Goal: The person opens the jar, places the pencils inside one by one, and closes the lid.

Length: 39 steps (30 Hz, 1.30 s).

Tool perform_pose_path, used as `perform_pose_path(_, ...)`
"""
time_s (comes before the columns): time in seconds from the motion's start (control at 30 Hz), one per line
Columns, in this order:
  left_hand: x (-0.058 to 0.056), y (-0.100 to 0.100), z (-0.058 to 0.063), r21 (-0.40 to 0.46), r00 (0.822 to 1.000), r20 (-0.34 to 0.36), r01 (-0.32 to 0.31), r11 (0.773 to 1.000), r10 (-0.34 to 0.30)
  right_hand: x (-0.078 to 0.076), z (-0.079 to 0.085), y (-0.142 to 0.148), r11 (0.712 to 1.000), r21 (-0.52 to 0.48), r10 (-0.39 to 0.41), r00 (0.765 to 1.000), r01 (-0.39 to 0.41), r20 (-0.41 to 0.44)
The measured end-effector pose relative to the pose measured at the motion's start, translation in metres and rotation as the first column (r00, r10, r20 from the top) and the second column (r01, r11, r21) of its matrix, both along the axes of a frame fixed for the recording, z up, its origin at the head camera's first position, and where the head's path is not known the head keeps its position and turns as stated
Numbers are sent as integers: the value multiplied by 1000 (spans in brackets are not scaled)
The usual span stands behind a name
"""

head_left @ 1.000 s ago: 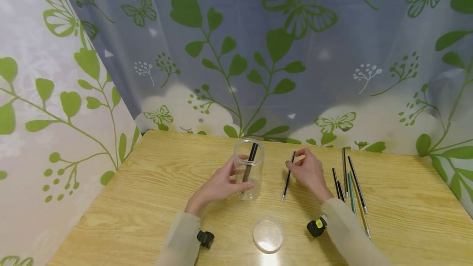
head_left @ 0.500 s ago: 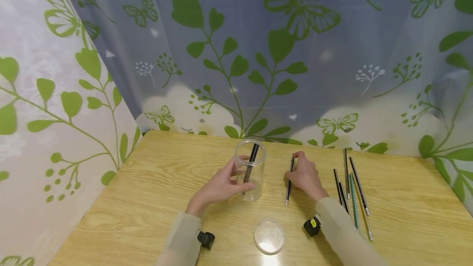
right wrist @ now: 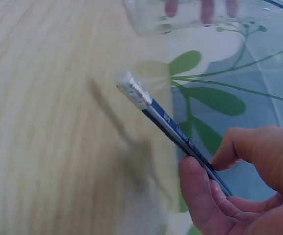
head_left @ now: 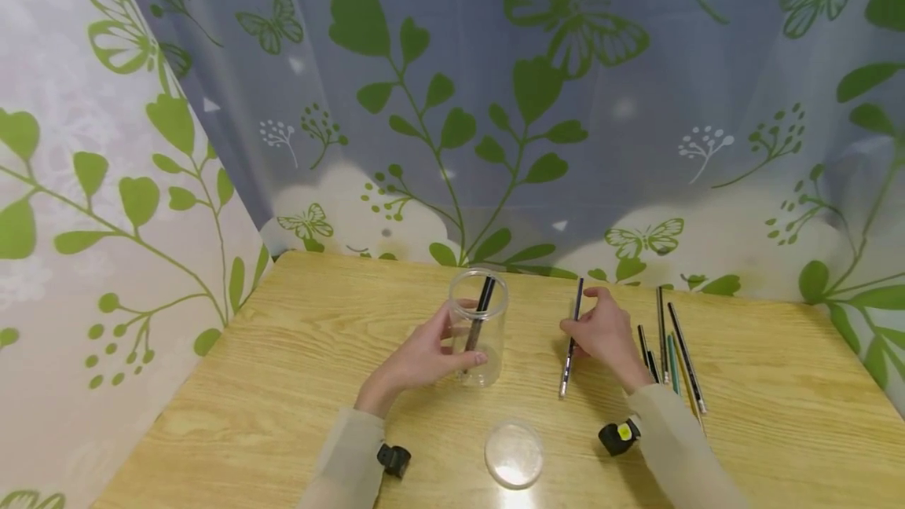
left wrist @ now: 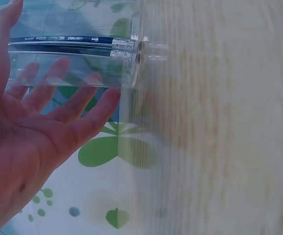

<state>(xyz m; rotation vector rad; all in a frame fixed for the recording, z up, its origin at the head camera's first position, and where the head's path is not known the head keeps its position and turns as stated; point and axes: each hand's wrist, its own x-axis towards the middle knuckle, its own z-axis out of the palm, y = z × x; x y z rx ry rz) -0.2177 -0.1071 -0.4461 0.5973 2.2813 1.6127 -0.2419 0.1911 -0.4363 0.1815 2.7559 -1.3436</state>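
My left hand (head_left: pixel 424 348) holds a clear plastic jar (head_left: pixel 492 340) that stands upright on the table, its thumb on the near side. Two dark pencils (head_left: pixel 479 320) lean inside the jar; in the left wrist view those pencils (left wrist: pixel 68 40) have their metal-banded ends at the jar's bottom. To the right of the jar, my right hand (head_left: pixel 602 332) pinches another dark pencil (head_left: pixel 568 368) between thumb and fingers. In the right wrist view, this pencil (right wrist: pixel 168 125) has a white eraser and is raised off the table, apart from its shadow.
Several loose pencils (head_left: pixel 686 360), black, green and yellowish, lie on the wooden table (head_left: pixel 283 383) beyond my right wrist. A round clear lid (head_left: pixel 514 454) lies flat in front of the jar. A patterned curtain (head_left: pixel 452 100) hangs along the table's back edge.
My right hand has shifted slightly right, and the pencil in it has risen from near the tabletop. The left hand and the jar have stayed in place.
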Motion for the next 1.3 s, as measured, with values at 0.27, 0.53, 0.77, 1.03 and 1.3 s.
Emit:
perform_pose_path(0.27,0,-1,0,-1,1000,-4,5,1000,-5,12,30,8,988,-147,-51,997,41,-65)
perform_pose_path(0.53,1,-1,0,4,1000,-1,7,1000,-7,19,53,7,974,-220,-100,976,56,-195)
perform_pose_path(0.77,0,-1,-2,-3,1000,-9,7,1000,-7,22,71,-1,952,-303,-138,948,47,-286)
perform_pose_path(1.03,-1,0,-3,-7,1000,-17,4,1000,-4,28,89,-8,926,-377,-150,929,12,-338)
perform_pose_path(1.3,0,0,-2,-5,1000,-19,3,1000,-3,31,105,-17,896,-445,-186,906,-3,-380)
